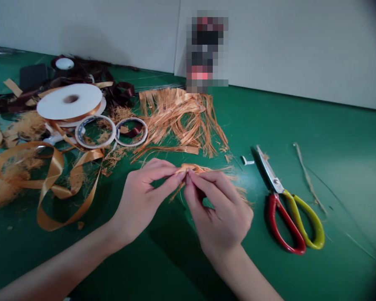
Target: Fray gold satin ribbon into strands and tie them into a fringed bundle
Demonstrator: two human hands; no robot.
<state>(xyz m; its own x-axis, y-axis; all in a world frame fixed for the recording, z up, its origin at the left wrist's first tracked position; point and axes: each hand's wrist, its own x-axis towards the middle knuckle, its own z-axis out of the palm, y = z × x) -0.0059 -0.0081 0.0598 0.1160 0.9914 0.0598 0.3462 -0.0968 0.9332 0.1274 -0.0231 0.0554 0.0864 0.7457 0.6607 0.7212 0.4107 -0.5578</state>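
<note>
Both of my hands meet over the green table [332,138] and pinch one small piece of shredded orange ribbon [191,169]. My left hand [144,196] grips it from the left with thumb and forefinger closed. My right hand [219,213] pinches it from the right, its other fingers curled. Thin frayed strands hang down between the hands.
Scissors [285,205] with one red and one yellow handle lie closed to the right. A heap of shredded orange ribbon [178,117] lies behind my hands. Left are a white ribbon spool [69,101], two tape rings [95,131], loose orange ribbon [50,184] and dark ribbon [119,93].
</note>
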